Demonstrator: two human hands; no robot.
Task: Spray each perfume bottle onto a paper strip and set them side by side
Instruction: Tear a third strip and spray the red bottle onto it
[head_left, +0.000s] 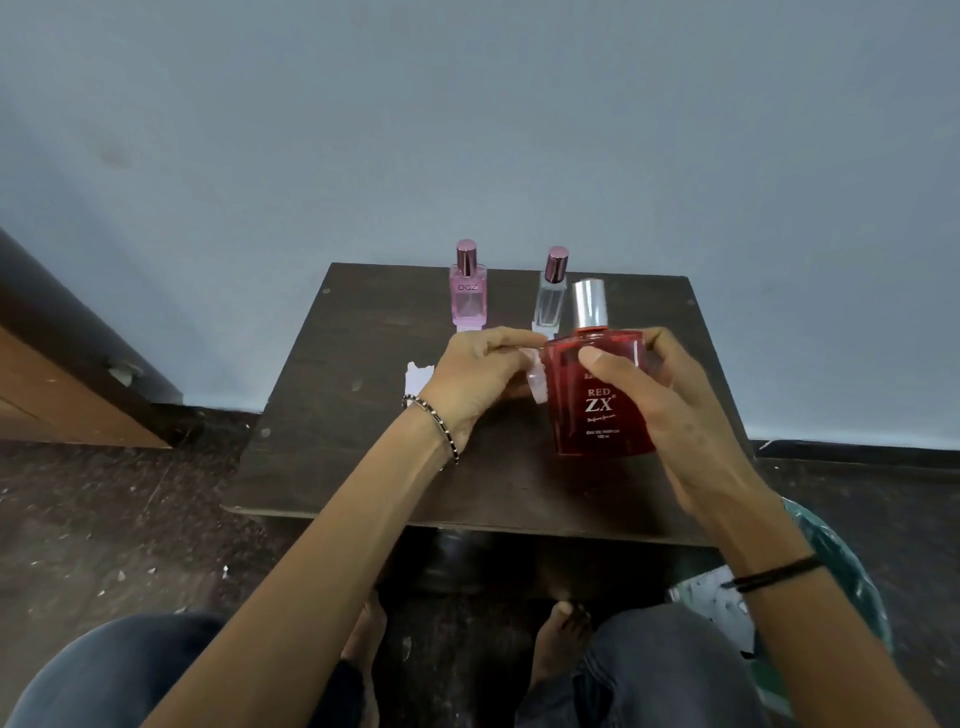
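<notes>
Red bottle in my right hand: smooth glossy glass. Its silver cap: satin metal look. Paper strip in my left hand: thin white paper, matt. Pink bottle, clear bottle: shiny glass, with glossy metallic pink caps. Desk: dark wood, matt, scuffed. Wall: matt paint. Floor: rough, speckled. My jeans: denim cloth.

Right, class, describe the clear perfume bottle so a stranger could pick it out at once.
Find the dark wooden table against the blue wall. Two small pink-capped bottles stand at its far edge; the clear bottle is the right one. It is slim and colourless, unlike the pink bottle marked DGZ or the large red bottle.
</notes>
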